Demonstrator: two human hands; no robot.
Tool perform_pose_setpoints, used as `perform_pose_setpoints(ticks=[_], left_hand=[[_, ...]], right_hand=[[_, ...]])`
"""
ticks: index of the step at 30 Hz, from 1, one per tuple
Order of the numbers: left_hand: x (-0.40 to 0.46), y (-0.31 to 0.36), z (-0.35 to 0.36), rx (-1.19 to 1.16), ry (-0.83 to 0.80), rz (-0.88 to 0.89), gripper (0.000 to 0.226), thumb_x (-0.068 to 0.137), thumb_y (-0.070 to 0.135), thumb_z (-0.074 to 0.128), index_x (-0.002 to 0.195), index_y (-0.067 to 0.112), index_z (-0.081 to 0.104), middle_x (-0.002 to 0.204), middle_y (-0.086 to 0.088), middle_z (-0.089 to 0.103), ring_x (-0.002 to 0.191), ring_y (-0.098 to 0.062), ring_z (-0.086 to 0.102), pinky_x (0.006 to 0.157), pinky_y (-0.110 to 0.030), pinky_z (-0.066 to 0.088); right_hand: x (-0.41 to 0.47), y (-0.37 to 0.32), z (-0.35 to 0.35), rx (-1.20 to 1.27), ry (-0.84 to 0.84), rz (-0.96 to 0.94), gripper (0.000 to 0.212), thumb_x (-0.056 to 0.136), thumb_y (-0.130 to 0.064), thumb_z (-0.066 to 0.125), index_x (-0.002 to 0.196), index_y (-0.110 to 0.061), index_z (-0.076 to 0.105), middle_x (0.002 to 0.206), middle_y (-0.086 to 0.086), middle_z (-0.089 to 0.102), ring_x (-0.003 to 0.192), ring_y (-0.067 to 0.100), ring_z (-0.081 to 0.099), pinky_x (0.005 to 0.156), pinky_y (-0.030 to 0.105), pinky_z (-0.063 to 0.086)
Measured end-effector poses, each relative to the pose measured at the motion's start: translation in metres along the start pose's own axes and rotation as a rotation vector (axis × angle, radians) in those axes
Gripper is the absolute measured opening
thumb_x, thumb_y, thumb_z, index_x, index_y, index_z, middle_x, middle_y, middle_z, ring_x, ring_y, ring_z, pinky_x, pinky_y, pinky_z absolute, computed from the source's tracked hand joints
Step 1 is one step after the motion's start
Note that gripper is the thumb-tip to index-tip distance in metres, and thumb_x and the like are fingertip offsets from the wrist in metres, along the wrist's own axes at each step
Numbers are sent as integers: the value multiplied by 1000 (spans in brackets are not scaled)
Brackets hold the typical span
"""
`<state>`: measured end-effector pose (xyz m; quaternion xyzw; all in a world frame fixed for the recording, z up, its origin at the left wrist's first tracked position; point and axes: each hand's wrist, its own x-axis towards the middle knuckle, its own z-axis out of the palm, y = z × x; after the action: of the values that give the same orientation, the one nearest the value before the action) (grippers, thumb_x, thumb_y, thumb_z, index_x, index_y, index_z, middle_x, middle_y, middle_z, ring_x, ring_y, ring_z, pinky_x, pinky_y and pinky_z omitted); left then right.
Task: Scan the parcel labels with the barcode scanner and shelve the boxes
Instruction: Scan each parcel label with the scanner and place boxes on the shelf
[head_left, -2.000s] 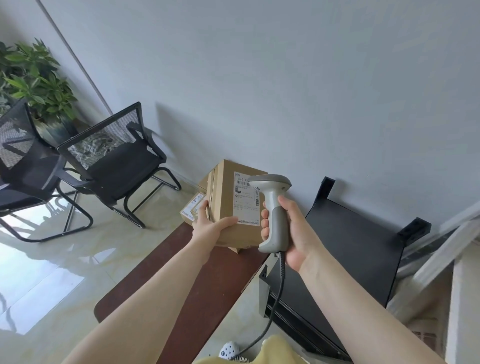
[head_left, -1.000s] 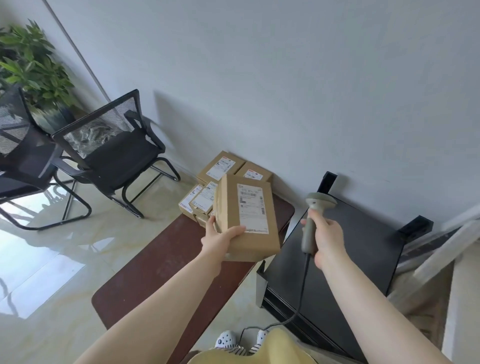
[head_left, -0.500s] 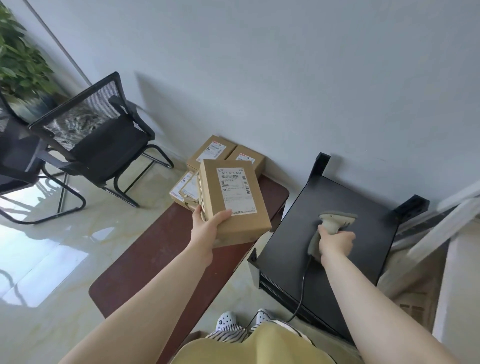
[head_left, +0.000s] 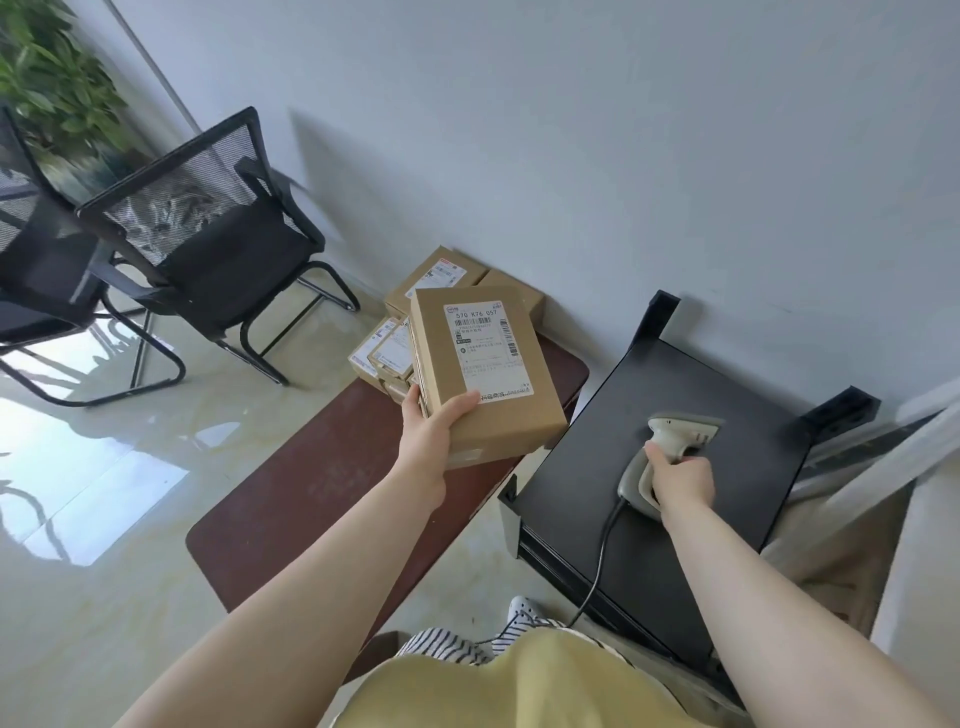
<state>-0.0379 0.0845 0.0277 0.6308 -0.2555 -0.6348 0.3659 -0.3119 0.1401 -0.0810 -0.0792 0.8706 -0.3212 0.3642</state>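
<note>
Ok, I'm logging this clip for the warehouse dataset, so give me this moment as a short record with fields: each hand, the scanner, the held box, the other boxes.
left hand: grips the held box by its near corner
held box: raised above the brown bench, label up
right hand: grips the scanner handle
scanner: on or just above the black shelf top; contact unclear
other boxes: stacked at the bench's far end, by the wall

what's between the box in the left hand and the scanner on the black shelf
Nothing stands between them in the head view: only the brown table's right edge, a strip of floor and bare shelf top separate the box from the scanner.
</note>
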Motion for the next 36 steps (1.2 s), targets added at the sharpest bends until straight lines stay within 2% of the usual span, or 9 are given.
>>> perform_pose_setpoints(ticks=[7,10,12,14,18,21,25,30,36], left_hand=[[-14,0,-9,-18,-35,60,119,49,46,89,153,37,32,132,4,65,114,-23,68,104,-52,52],[-31,-5,-15,-24,-50,129,113,57,41,87,155,36,31,132,6,64,115,-20,67,105,-50,52],[-46,-9,-23,-43,-74,188,110,60,40,87,155,37,31,133,8,64,117,-18,66,107,-49,51],[-66,-16,-34,-49,-106,246,111,57,42,87,154,38,33,135,8,64,119,-17,65,108,-48,50],[-116,-43,-64,7,-210,311,112,56,42,86,154,38,33,134,5,66,116,-18,68,101,-43,55],[-157,-81,-90,35,-305,301,105,60,36,85,152,37,36,129,0,69,111,-21,71,89,-40,60],[-213,-143,-114,73,-388,211,102,59,41,85,150,35,39,132,2,68,119,-22,67,92,-36,56],[-266,-208,-112,114,-462,111,83,78,47,72,152,31,37,134,6,68,117,-11,68,91,-32,56],[-326,-261,-79,205,-569,19,107,62,55,79,153,31,29,133,3,67,113,-13,69,90,-28,56]], right_hand=[[-8,-7,-8,10,39,76,71,81,-53,67,128,-3,50,128,20,59,108,40,63,92,51,53],[-55,-27,-17,196,122,-180,46,85,-37,62,120,-7,58,120,11,61,107,34,62,86,34,51],[-96,-38,-22,408,-10,-371,27,94,-27,62,114,-9,59,101,-3,62,90,20,62,74,20,47],[-137,-42,-26,469,-231,-497,25,97,-31,62,114,-15,57,101,-9,60,98,14,58,88,23,46],[-203,-13,-37,298,-731,-480,81,80,-63,70,143,-21,44,132,-3,62,121,14,58,106,38,45],[-242,43,-55,269,-908,-408,88,70,-58,76,146,-28,41,130,-5,66,120,16,61,105,41,48],[-278,128,-88,230,-880,-333,83,70,-51,72,144,-28,41,126,-5,66,112,16,64,97,38,54],[-296,203,-140,205,-789,-256,86,69,-51,75,144,-26,42,125,-5,67,116,19,63,108,47,45],[-295,276,-213,261,-709,-228,88,59,-58,81,137,-31,49,123,-8,70,117,16,65,110,46,44]])
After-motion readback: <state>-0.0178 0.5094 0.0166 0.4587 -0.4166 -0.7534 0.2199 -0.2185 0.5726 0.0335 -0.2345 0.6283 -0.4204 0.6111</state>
